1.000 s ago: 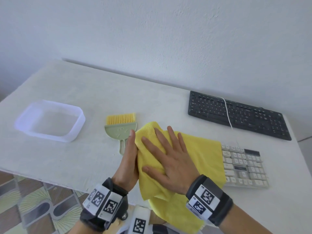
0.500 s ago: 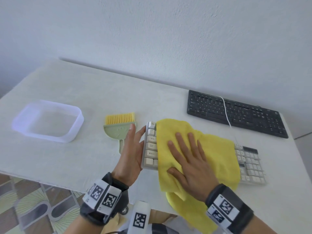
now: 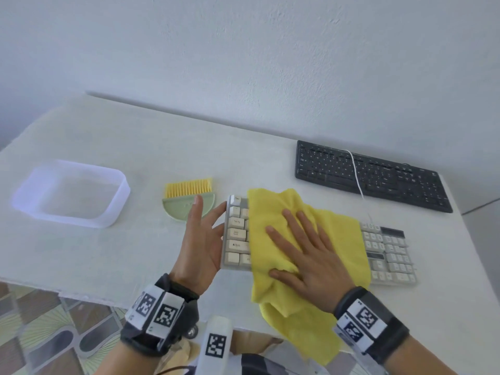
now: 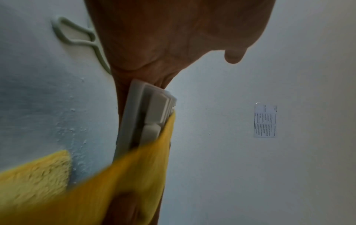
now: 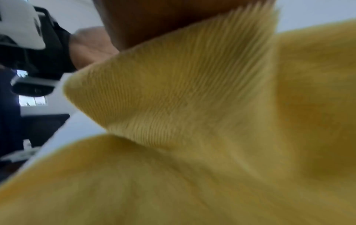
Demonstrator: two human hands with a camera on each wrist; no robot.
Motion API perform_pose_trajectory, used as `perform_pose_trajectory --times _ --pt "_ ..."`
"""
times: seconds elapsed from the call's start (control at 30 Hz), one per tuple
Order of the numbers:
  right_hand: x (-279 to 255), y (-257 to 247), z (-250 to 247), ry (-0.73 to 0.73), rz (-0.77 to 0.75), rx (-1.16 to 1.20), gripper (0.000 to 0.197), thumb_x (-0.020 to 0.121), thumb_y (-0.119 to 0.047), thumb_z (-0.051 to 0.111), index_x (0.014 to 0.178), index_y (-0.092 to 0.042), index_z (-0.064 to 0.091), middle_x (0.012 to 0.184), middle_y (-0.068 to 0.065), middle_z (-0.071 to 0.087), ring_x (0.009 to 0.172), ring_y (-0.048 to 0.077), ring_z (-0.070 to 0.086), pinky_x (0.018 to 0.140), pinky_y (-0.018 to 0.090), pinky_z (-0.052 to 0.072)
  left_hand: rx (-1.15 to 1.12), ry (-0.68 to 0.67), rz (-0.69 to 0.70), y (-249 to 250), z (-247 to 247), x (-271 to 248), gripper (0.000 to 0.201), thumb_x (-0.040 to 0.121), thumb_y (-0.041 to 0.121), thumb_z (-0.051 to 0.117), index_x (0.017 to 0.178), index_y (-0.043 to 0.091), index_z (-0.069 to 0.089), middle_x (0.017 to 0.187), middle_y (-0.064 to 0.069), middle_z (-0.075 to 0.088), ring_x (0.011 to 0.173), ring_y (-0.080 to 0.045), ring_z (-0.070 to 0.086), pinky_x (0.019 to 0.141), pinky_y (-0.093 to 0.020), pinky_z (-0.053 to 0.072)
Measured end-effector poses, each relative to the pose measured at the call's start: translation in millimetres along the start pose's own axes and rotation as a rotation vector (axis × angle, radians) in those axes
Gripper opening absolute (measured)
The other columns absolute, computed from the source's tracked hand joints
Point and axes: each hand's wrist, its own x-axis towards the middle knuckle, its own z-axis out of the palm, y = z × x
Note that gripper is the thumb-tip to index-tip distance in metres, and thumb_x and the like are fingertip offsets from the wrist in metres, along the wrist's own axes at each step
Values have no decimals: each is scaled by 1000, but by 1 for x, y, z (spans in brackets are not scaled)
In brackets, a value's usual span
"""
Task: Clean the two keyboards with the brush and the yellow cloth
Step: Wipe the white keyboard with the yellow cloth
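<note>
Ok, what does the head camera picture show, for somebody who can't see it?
The right hand presses a yellow cloth flat on a white keyboard, while the left hand steadies its end. A brush, clear tub and black keyboard share the table.

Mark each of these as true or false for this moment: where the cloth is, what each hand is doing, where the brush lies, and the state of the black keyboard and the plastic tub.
1. The right hand presses the yellow cloth flat onto the white keyboard. True.
2. The left hand grips the brush. False: it braces the white keyboard's left end with straight fingers; the brush lies on the table beyond it.
3. The cloth covers the black keyboard. False: it lies bare, with a white cable across it.
4. The clear tub sits far left. True.
</note>
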Motion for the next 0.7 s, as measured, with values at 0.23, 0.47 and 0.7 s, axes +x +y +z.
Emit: perform_pose_trajectory --times 0.23,0.47,0.7 --pt "-27 35 3 -66 109 -21 69 95 -71 15 154 -38 0 163 1 -9 150 29 -8 117 51 8 50 -45 18 -2 0 5 91 75 77 38 151 28 46 130 -8 72 116 -27 71 82 -41 64" --pt "8 -30 12 38 48 49 60 100 -61 18 154 -36 9 163 0 5 148 38 -1 116 57 13 85 -28 25 -5 -6 6 83 82 74 33 149 27 49 128 -7 73 117 -26 71 82 -40 64" --pt "-21 26 16 -51 59 -9 59 95 -69 20 150 -51 6 163 -4 -8 149 26 -11 117 50 7 74 28 36 -1 -17 6 101 76 89 45 151 21 48 119 -10 76 107 -28 75 73 -42 65"
